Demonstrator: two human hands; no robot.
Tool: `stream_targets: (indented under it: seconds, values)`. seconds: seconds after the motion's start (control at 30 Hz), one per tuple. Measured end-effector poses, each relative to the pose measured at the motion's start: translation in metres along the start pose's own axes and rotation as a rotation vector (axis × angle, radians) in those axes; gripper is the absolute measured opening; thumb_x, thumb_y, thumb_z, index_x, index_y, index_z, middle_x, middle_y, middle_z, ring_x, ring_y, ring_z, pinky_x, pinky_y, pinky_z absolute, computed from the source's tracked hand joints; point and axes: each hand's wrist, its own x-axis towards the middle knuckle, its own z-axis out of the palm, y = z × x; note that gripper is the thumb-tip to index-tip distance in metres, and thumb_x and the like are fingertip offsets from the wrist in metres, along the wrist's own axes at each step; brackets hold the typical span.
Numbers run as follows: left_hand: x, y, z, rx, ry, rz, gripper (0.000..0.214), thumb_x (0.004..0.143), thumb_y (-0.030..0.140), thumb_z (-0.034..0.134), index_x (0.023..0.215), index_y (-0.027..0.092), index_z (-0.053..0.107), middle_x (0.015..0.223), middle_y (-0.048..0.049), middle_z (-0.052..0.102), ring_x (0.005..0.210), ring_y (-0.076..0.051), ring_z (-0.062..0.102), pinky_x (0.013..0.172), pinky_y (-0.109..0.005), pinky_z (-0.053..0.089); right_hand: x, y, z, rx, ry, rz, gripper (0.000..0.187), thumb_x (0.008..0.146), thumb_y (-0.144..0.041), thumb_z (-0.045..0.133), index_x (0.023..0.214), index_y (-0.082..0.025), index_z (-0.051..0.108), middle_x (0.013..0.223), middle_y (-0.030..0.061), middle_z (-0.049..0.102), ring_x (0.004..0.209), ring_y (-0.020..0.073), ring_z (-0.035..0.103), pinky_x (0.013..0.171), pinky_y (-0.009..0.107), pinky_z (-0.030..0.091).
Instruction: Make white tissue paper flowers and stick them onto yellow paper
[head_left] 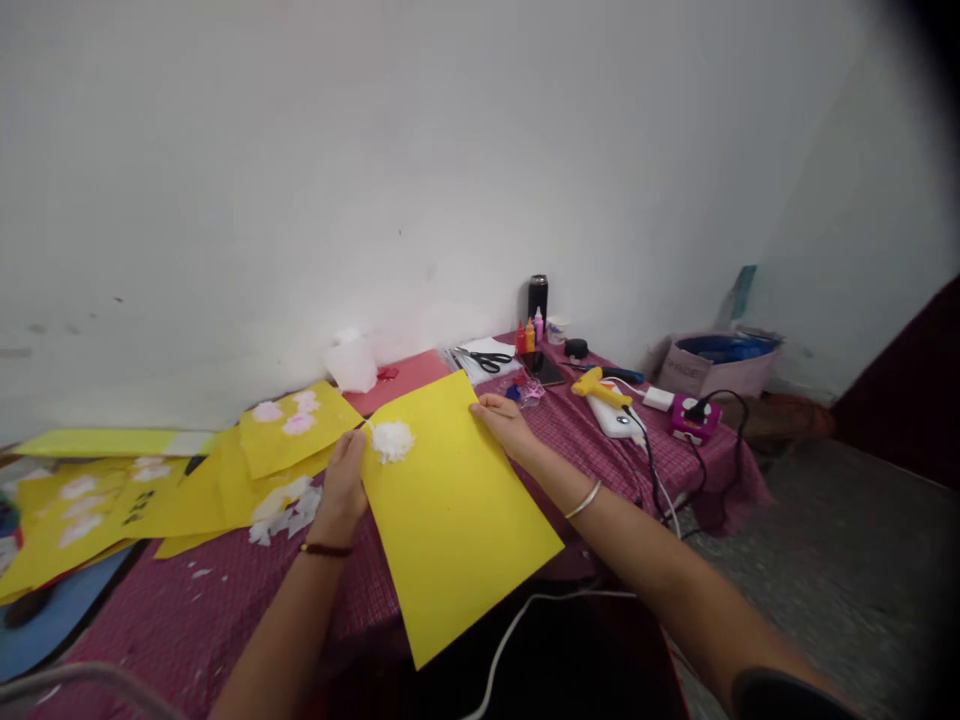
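The left hand point(345, 482) and right hand point(508, 425) each have their grip closed on opposite edges of the sheet point(457, 530), tilted above the surface point(577, 450). A white tuft point(392, 441) sits on it, near the left hand.

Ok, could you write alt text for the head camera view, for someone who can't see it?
A person's left hand and right hand hold a yellow sheet by its edges, a fluffy white patch near its upper left corner. More yellow sheets lie left on a checked tablecloth, with scissors, small bottles and a yellow glue gun at right.
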Motion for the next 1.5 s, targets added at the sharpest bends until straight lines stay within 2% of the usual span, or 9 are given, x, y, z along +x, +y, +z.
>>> stream_targets:
  seconds: [0.2, 0.37, 0.47, 0.7, 0.93, 1.03, 1.27, 1.37, 1.5]
  values:
    - [0.017, 0.004, 0.009, -0.127, -0.131, -0.24, 0.044, 0.077, 0.055, 0.058, 0.102, 0.018, 0.063, 0.089, -0.0117, 0.073, 0.089, -0.03, 0.071, 0.076, -0.043, 0.059, 0.001, 0.012, 0.009, 0.057, 0.013, -0.018, 0.027, 0.069, -0.045, 0.064, 0.074, -0.019, 0.056, 0.064, -0.0022, 0.057, 0.053, 0.0111, 0.05, 0.051, 0.023, 0.039]
    - [0.009, 0.007, 0.01, -0.271, -0.098, -0.379, 0.043, 0.086, 0.049, 0.051, 0.111, 0.017, 0.063, 0.093, -0.0106, 0.075, 0.094, -0.028, 0.071, 0.079, -0.042, 0.06, -0.005, 0.022, 0.008, 0.052, -0.009, 0.025, 0.028, 0.067, -0.045, 0.066, 0.072, -0.019, 0.057, 0.063, -0.0023, 0.057, 0.053, 0.0111, 0.05, 0.051, 0.023, 0.038]
    - [0.005, 0.01, 0.005, -0.296, -0.1, -0.354, 0.038, 0.086, 0.047, 0.054, 0.108, 0.018, 0.063, 0.095, -0.01, 0.075, 0.097, -0.028, 0.071, 0.081, -0.041, 0.059, -0.004, 0.027, 0.008, 0.04, 0.005, 0.055, 0.027, 0.066, -0.043, 0.066, 0.07, -0.019, 0.055, 0.062, -0.0031, 0.056, 0.052, 0.0103, 0.048, 0.051, 0.023, 0.036]
    - [0.001, 0.002, -0.008, -0.208, -0.217, -0.276, 0.03, 0.066, 0.037, 0.075, 0.086, 0.017, 0.066, 0.081, -0.0094, 0.075, 0.09, -0.03, 0.072, 0.075, -0.04, 0.06, -0.001, 0.035, 0.01, 0.011, 0.025, 0.072, 0.028, 0.065, -0.043, 0.065, 0.069, -0.019, 0.053, 0.058, -0.0042, 0.053, 0.049, 0.0099, 0.046, 0.049, 0.022, 0.035]
    - [0.002, -0.006, -0.008, -0.212, -0.213, -0.309, 0.036, 0.055, 0.026, 0.083, 0.085, 0.014, 0.067, 0.076, -0.0085, 0.075, 0.084, -0.029, 0.073, 0.074, -0.037, 0.06, -0.002, 0.035, 0.009, -0.017, 0.035, 0.071, 0.026, 0.065, -0.043, 0.065, 0.07, -0.019, 0.055, 0.061, -0.0031, 0.055, 0.051, 0.01, 0.047, 0.05, 0.023, 0.035]
    - [0.003, -0.01, -0.007, -0.203, -0.221, -0.334, 0.039, 0.056, 0.025, 0.083, 0.09, 0.013, 0.068, 0.079, -0.0091, 0.075, 0.081, -0.028, 0.073, 0.073, -0.035, 0.06, -0.003, 0.034, 0.008, -0.017, 0.042, 0.078, 0.026, 0.064, -0.043, 0.065, 0.068, -0.019, 0.054, 0.06, -0.0031, 0.054, 0.05, 0.0096, 0.046, 0.05, 0.023, 0.035]
    - [0.012, -0.018, -0.001, -0.137, -0.127, -0.35, 0.035, 0.076, 0.038, 0.071, 0.1, 0.013, 0.066, 0.077, -0.0089, 0.075, 0.081, -0.025, 0.073, 0.071, -0.033, 0.059, -0.004, 0.037, 0.005, -0.029, 0.097, 0.114, 0.022, 0.064, -0.039, 0.062, 0.068, -0.02, 0.052, 0.059, -0.0033, 0.053, 0.049, 0.0098, 0.046, 0.047, 0.022, 0.035]
    - [0.014, -0.023, -0.004, -0.092, -0.135, -0.379, 0.035, 0.073, 0.038, 0.074, 0.096, 0.012, 0.067, 0.075, -0.0088, 0.074, 0.075, -0.025, 0.073, 0.067, -0.033, 0.059, -0.002, 0.041, 0.002, -0.067, 0.104, 0.129, 0.02, 0.064, -0.037, 0.061, 0.067, -0.02, 0.051, 0.056, -0.0038, 0.052, 0.047, 0.0098, 0.045, 0.045, 0.022, 0.034]
    - [0.013, -0.025, -0.008, -0.042, -0.221, -0.415, 0.035, 0.064, 0.033, 0.081, 0.088, 0.011, 0.07, 0.075, -0.0088, 0.075, 0.065, -0.023, 0.07, 0.062, -0.033, 0.057, 0.001, 0.046, -0.002, -0.115, 0.08, 0.127, 0.019, 0.066, -0.037, 0.06, 0.069, -0.02, 0.052, 0.058, -0.0027, 0.054, 0.049, 0.0109, 0.048, 0.046, 0.022, 0.035]
